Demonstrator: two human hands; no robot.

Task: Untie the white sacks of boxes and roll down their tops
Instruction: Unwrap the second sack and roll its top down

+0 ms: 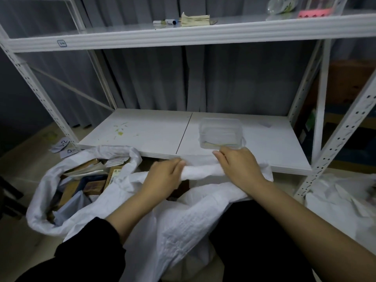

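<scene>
Both hands work the far rim of the white sack (179, 224): the left hand (162, 178) and right hand (240, 165) have their fingers curled tight around a rolled band of fabric (201, 171) stretched between them, likely to turn the top down evenly. Left of the fingers, a second sack (46, 204) gapes open, its boxes (93, 186) showing; just beyond the fingers, on the shelf (142, 135), stands a clear tub (221, 133), contents hard to make out.

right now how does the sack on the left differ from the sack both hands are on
The left sack gapes open, its boxes showing; the middle sack shows little of its contents. The left sack's rim is untouched, while the left hand and right hand grip the middle sack's rolled edge. Both are white, crinkled, and on the floor.
</scene>
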